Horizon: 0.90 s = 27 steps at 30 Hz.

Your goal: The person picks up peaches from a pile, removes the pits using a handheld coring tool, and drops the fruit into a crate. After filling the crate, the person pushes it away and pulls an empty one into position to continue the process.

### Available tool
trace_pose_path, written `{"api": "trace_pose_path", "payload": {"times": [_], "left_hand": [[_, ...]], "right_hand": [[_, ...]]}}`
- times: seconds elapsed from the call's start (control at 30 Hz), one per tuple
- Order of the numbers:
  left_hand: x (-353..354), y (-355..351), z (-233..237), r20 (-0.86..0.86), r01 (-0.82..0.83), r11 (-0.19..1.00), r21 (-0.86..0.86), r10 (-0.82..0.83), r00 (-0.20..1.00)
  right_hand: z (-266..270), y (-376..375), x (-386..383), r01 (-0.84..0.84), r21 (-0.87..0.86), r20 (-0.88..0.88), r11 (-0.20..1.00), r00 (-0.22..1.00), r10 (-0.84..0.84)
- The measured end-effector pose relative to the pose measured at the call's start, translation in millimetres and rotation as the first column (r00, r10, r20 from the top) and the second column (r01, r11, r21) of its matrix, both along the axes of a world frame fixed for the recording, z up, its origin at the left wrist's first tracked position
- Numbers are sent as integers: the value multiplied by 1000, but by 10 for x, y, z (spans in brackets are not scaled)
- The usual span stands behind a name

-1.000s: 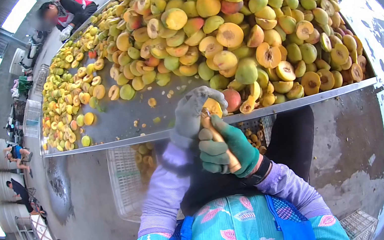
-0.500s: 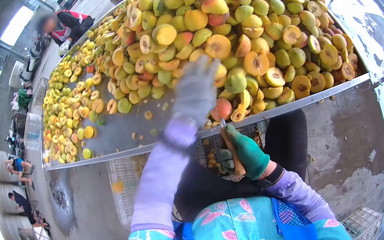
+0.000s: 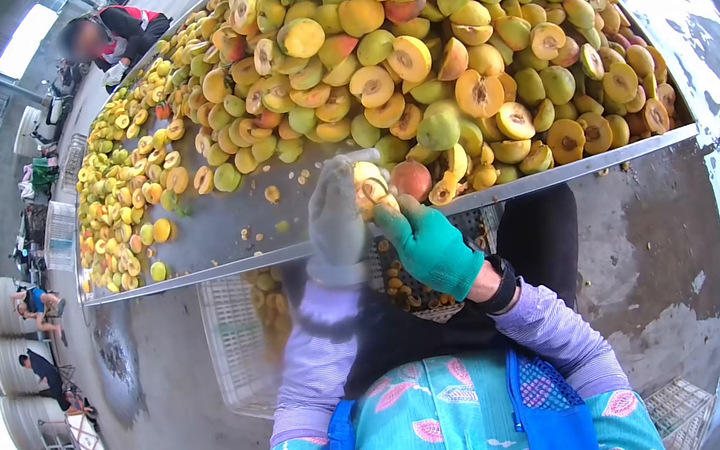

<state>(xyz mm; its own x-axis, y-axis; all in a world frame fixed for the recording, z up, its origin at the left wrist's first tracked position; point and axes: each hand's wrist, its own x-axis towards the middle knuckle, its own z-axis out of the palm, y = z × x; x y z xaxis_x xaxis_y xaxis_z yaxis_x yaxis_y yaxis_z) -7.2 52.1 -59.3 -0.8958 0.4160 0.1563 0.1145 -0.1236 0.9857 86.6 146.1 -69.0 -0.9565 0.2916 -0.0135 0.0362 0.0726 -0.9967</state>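
Note:
In the head view my left hand (image 3: 336, 219), in a grey glove and blurred, is closed around a halved apricot (image 3: 369, 182) at the table's front edge. My right hand (image 3: 433, 249), in a green glove, meets it from the right, thumb and fingers bent against the fruit. The wooden-handled tool seen earlier in that hand is mostly hidden now. Just beyond my hands rises a big heap of halved apricots (image 3: 376, 86), yellow-green with red blush, many cut faces up. A reddish apricot (image 3: 411, 181) lies right beside my right fingers.
The metal table (image 3: 230, 236) has a raised rim and more halves spread at its left. Below it stand a crate (image 3: 238, 348) and a basket of pieces (image 3: 403, 289) between my legs. A co-worker (image 3: 125, 36) bends at the far left corner; others sit by large white tubs.
My left hand has come back from the heap toward me and now holds an apricot half. The right hand has risen from below the rim to meet it.

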Motion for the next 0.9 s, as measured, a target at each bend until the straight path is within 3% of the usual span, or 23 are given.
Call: {"api": "trace_pose_path", "payload": {"times": [0.03,0.13,0.23,0.33,0.4,0.47,0.53,0.57,0.6,0.63,0.7,0.77,0.8,0.83,0.9], "left_hand": [[23,12,-10,251,12,987,158,-52,967],[28,37,-237,199,-106,982,156,74,977],[85,-11,-209,161,-176,973,148,151,975],[100,-33,-97,31,-142,990,-24,143,989],[65,-73,-67,85,-60,997,-58,65,994],[35,-62,0,58,2,993,-119,5,998],[40,-58,109,-39,16,976,-218,-25,999],[7,-120,185,-15,127,943,-306,-139,990],[-94,-176,149,-169,206,883,-421,-300,939],[-180,-221,125,-208,289,841,-457,-417,885],[-329,-271,129,-213,469,779,-417,-586,782],[-308,-255,222,19,552,829,-92,-553,833],[-158,-245,330,255,457,879,139,-478,841],[-31,-271,375,487,291,898,329,-425,763],[119,-508,313,543,50,952,303,-216,812]], "right_hand": [[80,-11,21,-27,-157,-6,987,1000,26],[54,-99,17,24,-64,37,998,999,-22],[-69,-224,-19,30,-95,-79,995,996,-37],[-253,-329,18,77,-11,-51,997,996,-78],[-368,-313,-3,19,-7,-186,1000,982,-20],[-366,-311,-9,-40,-137,-172,990,985,16],[-278,-357,18,-93,-398,-30,913,996,88],[-222,-364,14,-101,-514,30,852,990,135],[-145,-367,37,-113,-619,67,778,978,196],[-101,-390,68,-108,-717,102,688,961,258],[-44,-405,74,-146,-978,-74,150,911,405],[83,-391,63,-248,-912,-364,-328,858,362],[140,-388,45,-270,-868,-429,-417,830,356],[166,-403,30,-285,-843,-478,-457,787,391],[174,-442,51,-291,-792,-561,-537,695,450]]}}
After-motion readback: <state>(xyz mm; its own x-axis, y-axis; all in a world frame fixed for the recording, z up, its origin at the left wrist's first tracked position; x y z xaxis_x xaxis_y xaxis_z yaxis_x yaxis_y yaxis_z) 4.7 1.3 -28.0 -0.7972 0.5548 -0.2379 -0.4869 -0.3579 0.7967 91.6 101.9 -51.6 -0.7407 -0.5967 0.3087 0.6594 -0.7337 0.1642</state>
